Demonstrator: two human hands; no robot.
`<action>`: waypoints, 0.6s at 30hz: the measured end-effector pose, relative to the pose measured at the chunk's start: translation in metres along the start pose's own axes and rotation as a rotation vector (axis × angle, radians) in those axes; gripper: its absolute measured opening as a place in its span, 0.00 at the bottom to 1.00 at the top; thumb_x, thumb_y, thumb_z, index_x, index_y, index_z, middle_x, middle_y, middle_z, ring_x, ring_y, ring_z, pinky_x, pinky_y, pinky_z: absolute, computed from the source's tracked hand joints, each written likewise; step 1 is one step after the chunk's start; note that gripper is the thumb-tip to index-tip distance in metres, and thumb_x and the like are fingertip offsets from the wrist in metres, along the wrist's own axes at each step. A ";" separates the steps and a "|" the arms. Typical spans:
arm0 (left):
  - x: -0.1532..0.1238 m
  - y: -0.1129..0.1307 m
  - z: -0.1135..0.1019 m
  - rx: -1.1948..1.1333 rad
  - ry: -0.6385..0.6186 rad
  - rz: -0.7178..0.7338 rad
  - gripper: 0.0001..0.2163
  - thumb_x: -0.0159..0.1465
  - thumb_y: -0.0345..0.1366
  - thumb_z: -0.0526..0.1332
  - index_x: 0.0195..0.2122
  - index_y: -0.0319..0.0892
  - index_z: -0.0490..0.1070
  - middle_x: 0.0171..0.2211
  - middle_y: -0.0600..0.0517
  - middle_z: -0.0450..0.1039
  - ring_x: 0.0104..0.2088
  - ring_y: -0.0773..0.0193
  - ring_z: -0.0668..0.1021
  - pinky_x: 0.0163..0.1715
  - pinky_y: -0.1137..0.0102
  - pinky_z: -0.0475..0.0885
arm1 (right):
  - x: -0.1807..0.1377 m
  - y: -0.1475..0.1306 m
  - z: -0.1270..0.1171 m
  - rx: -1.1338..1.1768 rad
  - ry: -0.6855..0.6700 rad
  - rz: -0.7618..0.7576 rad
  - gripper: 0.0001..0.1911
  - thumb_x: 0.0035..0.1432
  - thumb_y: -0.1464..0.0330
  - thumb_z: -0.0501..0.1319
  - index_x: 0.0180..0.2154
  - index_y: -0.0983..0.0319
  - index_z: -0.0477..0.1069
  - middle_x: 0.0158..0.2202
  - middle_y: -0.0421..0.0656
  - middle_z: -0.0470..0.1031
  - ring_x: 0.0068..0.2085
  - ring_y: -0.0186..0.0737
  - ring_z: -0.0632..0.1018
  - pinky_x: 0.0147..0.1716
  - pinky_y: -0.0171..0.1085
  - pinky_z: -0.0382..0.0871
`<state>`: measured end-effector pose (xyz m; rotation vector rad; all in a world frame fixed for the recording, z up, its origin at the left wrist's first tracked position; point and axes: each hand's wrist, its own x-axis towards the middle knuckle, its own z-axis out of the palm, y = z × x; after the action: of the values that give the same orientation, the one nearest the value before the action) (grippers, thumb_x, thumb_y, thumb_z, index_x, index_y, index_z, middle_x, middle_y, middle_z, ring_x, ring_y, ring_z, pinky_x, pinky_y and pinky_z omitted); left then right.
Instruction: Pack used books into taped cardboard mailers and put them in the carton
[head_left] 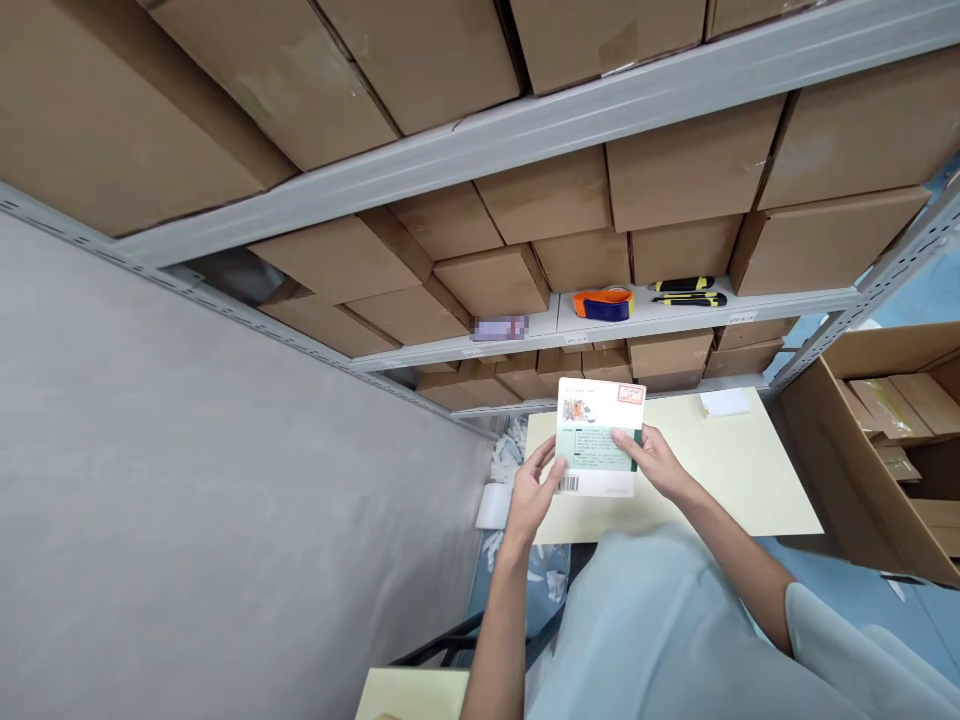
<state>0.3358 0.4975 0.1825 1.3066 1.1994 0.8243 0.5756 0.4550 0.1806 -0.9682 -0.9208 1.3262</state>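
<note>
Both hands hold up a thin white and green book over a pale yellow table. Printed text, a small picture, a red stamp-like box and a barcode show on its facing side. My left hand grips the lower left edge, its thumb near the barcode. On the right edge, my right hand has its thumb pressed on the printed face, with most of its other fingers hidden behind. A white pad or small box lies on the table beyond my right hand.
Grey metal shelving packed with cardboard boxes rises in front. A tape roll and yellow-black utility knives rest on a shelf. A large open carton stands at right, a grey wall at left. Paper scraps lie beside the table.
</note>
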 end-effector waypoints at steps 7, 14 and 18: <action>-0.021 0.019 0.023 -0.105 -0.117 -0.042 0.32 0.62 0.63 0.73 0.53 0.39 0.85 0.49 0.39 0.87 0.52 0.42 0.88 0.53 0.52 0.84 | 0.001 0.000 -0.006 -0.007 0.011 -0.003 0.32 0.60 0.38 0.72 0.48 0.59 0.86 0.48 0.49 0.89 0.49 0.58 0.88 0.56 0.57 0.83; -0.041 0.029 0.035 -0.067 -0.033 0.069 0.28 0.66 0.61 0.70 0.53 0.40 0.86 0.48 0.41 0.88 0.48 0.45 0.88 0.53 0.55 0.83 | -0.008 -0.010 -0.004 0.017 0.007 0.006 0.34 0.60 0.37 0.71 0.49 0.59 0.85 0.49 0.51 0.89 0.50 0.60 0.88 0.55 0.58 0.83; -0.054 0.035 0.037 -0.020 0.032 0.107 0.28 0.68 0.61 0.68 0.53 0.41 0.86 0.46 0.42 0.88 0.48 0.46 0.88 0.52 0.57 0.83 | -0.005 -0.013 0.001 -0.031 0.024 -0.024 0.33 0.62 0.38 0.70 0.50 0.59 0.84 0.49 0.52 0.88 0.50 0.61 0.87 0.55 0.58 0.84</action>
<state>0.3641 0.4415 0.2212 1.3549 1.1512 0.9353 0.5793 0.4495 0.1932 -0.9918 -0.9344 1.2807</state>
